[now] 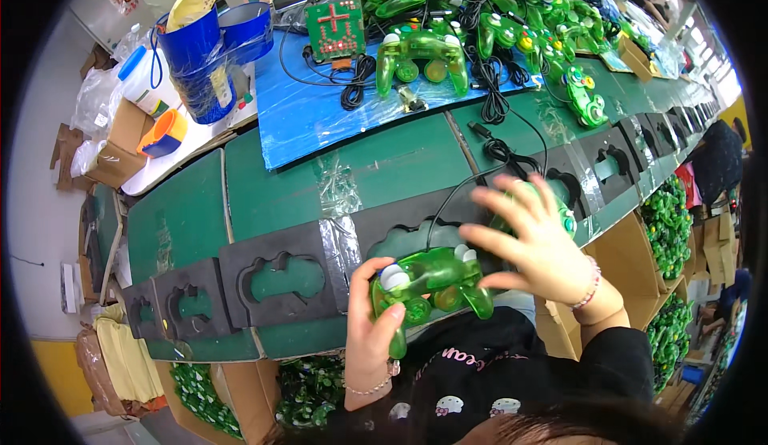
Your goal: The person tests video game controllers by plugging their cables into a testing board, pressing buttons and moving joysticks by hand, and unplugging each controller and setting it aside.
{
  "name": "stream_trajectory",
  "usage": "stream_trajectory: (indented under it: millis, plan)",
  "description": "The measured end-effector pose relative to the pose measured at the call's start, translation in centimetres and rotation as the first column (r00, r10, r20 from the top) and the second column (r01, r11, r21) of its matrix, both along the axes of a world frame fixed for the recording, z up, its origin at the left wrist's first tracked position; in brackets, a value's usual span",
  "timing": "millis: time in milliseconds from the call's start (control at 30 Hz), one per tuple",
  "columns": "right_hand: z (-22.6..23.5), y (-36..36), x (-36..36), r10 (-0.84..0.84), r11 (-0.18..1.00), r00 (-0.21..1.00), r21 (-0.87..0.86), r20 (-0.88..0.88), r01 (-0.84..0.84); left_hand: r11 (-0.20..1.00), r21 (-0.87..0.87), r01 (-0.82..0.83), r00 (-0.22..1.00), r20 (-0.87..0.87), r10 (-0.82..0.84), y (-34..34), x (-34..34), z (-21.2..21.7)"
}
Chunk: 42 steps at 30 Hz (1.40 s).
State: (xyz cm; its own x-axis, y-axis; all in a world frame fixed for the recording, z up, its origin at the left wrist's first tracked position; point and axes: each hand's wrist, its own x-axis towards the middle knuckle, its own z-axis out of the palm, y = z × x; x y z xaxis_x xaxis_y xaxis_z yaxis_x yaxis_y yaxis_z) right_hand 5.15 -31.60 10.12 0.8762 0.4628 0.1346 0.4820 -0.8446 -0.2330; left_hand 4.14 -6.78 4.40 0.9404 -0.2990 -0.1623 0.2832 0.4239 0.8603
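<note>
My left hand (370, 337) is closed around one grip of a see-through green game controller (444, 270), held just in front of the belt's near edge. A thin black cable (436, 219) runs from the controller toward a coiled bundle (504, 154) on the belt. My right hand (548, 257) hovers just right of this controller, its fingers spread and nothing in them. Beneath and behind that hand, a second green controller (569, 222) is partly hidden. Black foam holders (384, 225) with controller-shaped cutouts line the belt's near side.
Many green controllers (420, 53) with black cables are heaped on a blue sheet (300, 129) beyond the green belt (280, 185). A circuit board (334, 30) stands there. Blue containers (196, 65) are at left. Cardboard boxes (628, 261) of green parts stand below the belt.
</note>
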Motion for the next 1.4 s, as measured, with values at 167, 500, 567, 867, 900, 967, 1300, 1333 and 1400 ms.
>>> stream_trajectory:
  millis: [167, 500, 567, 867, 900, 967, 1300, 1333, 1400]
  plan:
    - [-1.2, -3.8, -0.6, -0.285, 0.956, 0.955, -0.098, -0.075, 0.278, 0.922, -0.369, -0.122, 0.988, -0.137, 0.076, 1.3, 0.1, -0.9]
    - [1.7, -4.4, 1.2, -0.025, 0.996, 0.999, 0.08, -0.031, 0.027, 0.83, -0.556, 0.031, 0.999, 0.006, -0.034, 0.5, -0.7, -0.6]
    - [1.4, -2.1, 2.8, -0.01, 0.976, 1.0, 0.217, -0.009, 0.012, 0.812, -0.554, 0.182, 0.983, 0.104, -0.149, 0.0, -1.3, -0.3]
    - [-3.2, 2.0, 13.9, -0.096, 0.979, 0.929, -0.201, -0.356, 0.024, 0.808, -0.4, 0.433, 0.901, 0.204, -0.382, 0.1, -2.3, 0.8]
    - [-3.8, 2.1, 14.5, -0.058, 0.993, 0.937, -0.121, -0.343, 0.017, 0.785, -0.43, 0.446, 0.895, 0.207, -0.395, 0.2, -2.3, 0.6]
    - [-5.1, 2.6, 15.4, -0.083, 0.993, 0.936, -0.112, -0.342, 0.047, 0.773, -0.419, 0.477, 0.879, 0.237, -0.414, 0.5, -2.3, 0.4]
    - [-5.5, 0.5, 16.3, -0.133, 0.937, 0.991, 0.326, 0.008, 0.123, 0.834, -0.48, 0.273, 0.962, 0.111, -0.251, 1.8, -1.4, -1.1]
    - [-5.4, 0.5, 16.6, -0.177, 0.927, 0.984, 0.333, -0.015, 0.172, 0.85, -0.461, 0.255, 0.967, 0.105, -0.233, 1.7, -1.2, -1.3]
    - [-5.4, 0.4, 16.7, -0.134, 0.944, 0.991, 0.301, -0.03, 0.136, 0.884, -0.422, 0.2, 0.98, 0.071, -0.188, 1.6, -1.0, -1.6]
